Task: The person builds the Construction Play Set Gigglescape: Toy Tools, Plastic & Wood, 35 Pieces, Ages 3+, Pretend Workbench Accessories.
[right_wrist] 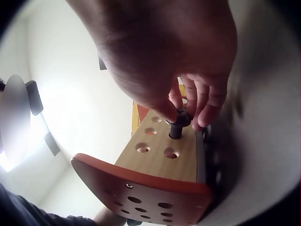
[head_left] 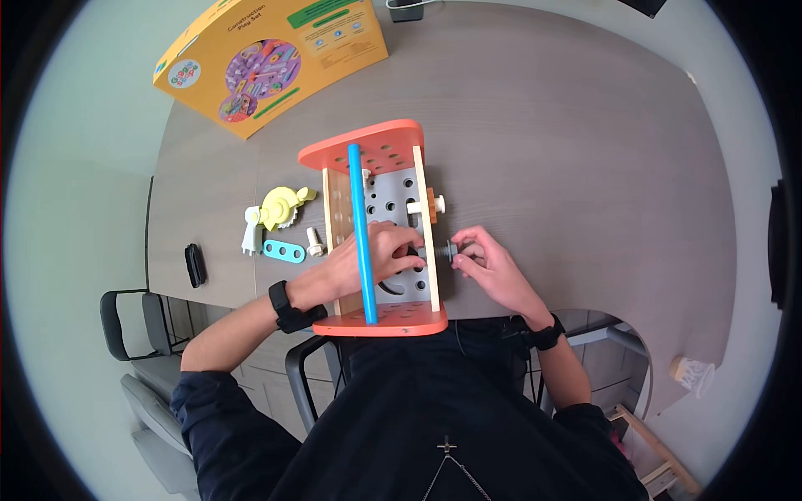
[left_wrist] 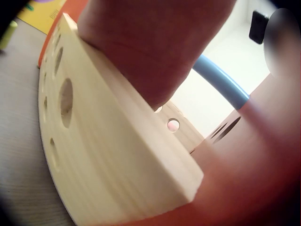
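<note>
Head view: by the table's (head_left: 576, 192) front edge, the right hand (head_left: 494, 269) pinches a grey bolt (head_left: 448, 251) in the box's (head_left: 368, 137) side panel (head_left: 432, 284); the left hand (head_left: 383, 250) is inside. Left wrist view: its fingers are hidden, grip unclear. Right wrist view: exposed thread (right_wrist: 175, 132) suggests fastening; likely next, turning it deeper.

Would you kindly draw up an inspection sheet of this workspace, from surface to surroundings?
Surface: grey-brown table, wood-grained.
Job's things: toy workbench with a blue bar; grey bolt partway into its right wooden panel.
Clutter: yellow-green toy saw, turquoise strip, cream bolt and black object to the left; yellow box at the far side.
Hands: right hand pinches the grey bolt's head; left hand reaches inside the workbench, grip unclear.
Cables: white cable at the far edge.
Surroundings: chair at left.
</note>
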The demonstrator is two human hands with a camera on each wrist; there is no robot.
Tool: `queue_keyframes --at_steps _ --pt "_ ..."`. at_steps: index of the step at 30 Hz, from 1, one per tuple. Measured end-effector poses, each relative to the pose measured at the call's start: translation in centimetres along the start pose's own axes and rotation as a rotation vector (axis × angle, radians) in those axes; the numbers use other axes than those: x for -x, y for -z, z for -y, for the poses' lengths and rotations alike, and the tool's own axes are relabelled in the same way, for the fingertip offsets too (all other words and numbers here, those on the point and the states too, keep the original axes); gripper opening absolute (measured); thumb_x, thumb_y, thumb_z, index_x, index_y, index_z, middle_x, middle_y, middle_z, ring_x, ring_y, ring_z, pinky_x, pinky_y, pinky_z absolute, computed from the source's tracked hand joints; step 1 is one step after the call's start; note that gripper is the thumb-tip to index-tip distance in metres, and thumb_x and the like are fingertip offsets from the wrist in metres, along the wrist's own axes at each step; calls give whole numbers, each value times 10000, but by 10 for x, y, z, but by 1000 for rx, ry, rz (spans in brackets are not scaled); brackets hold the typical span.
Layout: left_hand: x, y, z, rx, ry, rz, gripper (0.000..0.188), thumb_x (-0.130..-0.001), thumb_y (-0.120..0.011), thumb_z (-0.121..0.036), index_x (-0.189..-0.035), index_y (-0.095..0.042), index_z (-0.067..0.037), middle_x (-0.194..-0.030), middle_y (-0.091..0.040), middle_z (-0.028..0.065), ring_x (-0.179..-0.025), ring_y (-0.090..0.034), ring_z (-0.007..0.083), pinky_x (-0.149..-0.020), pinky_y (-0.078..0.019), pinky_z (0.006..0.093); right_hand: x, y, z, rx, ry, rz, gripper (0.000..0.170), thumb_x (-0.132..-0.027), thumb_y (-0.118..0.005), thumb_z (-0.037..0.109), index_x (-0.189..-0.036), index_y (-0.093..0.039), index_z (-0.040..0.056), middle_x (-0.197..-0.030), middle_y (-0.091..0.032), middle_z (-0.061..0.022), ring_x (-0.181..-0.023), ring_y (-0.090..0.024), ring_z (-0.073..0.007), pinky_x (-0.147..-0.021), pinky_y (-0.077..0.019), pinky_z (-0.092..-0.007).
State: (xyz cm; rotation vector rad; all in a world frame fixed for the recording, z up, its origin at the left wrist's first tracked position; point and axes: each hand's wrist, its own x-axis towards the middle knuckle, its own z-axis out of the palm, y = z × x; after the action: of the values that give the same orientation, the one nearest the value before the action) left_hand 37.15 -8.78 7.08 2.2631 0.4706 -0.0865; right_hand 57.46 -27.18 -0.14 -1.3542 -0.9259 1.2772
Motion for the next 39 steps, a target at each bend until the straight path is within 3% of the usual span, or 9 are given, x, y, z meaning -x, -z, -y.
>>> queue_keyframes --at_steps 9,12,15,21,24,27,33,36,39 --pt "0 -2 4 -4 9 10 280 -984 -805 -240 -1139 -727 -21 -854 -677 147 -797 -654 323 -770 -545 445 -18 3 -1 142 -238 41 247 -1144 -614 239 -1205 -641 0 -1001 -700 -56 -884 -695 -111 -762 -563 -302" --pt "2 0 3 -6 -12 5 278 -988 -799 -236 -1155 -721 -28 -858 -688 150 -804 -668 331 -768 -547 450 -10 -11 11 107 -59 -155 247 -1145 -614 243 -1203 -640 4 -950 -698 -43 -869 -683 -94 -750 -555 -293" --pt "3 -1 6 -2 -42 -19 328 -989 -799 -309 -1120 -713 -20 -853 -717 172 -807 -691 382 -742 -558 487 -4 -12 6 -84 51 -113 259 -1145 -611 260 -1191 -648 8 -915 -697 -33 -855 -675 -90 -727 -544 -290" --pt "4 -1 6 -12 -37 -18 324 -994 -794 -311 -1133 -706 -32 -851 -717 171 -812 -696 381 -743 -560 488 -16 -3 9 6 -209 13 228 -1115 -652 169 -1275 -597 16 -910 -673 -7 -871 -667 -79 -766 -517 -258" --pt "5 -1 6 -14 -45 -27 327 -994 -794 -313 -1135 -705 -32 -852 -719 170 -814 -699 378 -744 -563 488 -18 1 4 168 -232 8 218 -1108 -653 145 -1274 -584 23 -915 -658 -1 -838 -654 -76 -765 -513 -254" --pt "6 0 6 -7 -60 -31 325 -993 -796 -308 -1133 -704 -29 -851 -720 171 -815 -702 374 -746 -564 488 -7 -15 7 -70 26 -148 178 -1119 -633 173 -1205 -594 22 -931 -659 -12 -786 -635 -81 -727 -516 -266" --pt "7 -1 4 -4 -44 -36 319 -989 -799 -290 -1136 -704 -23 -848 -719 181 -807 -701 383 -743 -567 486 -12 -10 2 -112 -87 -18 186 -1123 -626 188 -1204 -595 23 -937 -655 -20 -772 -622 -79 -708 -502 -258" --pt "6 0 3 -6 -52 -43 316 -989 -799 -285 -1136 -703 -22 -852 -722 185 -807 -700 389 -743 -568 488 -20 -4 9 66 -290 29 177 -1121 -628 183 -1203 -597 30 -937 -647 -15 -769 -612 -73 -702 -493 -250" --pt "6 0 4 -8 -55 -35 316 -991 -796 -283 -1139 -699 -21 -862 -728 188 -821 -704 394 -751 -571 492 -12 -12 15 88 -149 -118 165 -1123 -624 198 -1165 -595 41 -886 -636 -3 -742 -598 -69 -684 -484 -247"
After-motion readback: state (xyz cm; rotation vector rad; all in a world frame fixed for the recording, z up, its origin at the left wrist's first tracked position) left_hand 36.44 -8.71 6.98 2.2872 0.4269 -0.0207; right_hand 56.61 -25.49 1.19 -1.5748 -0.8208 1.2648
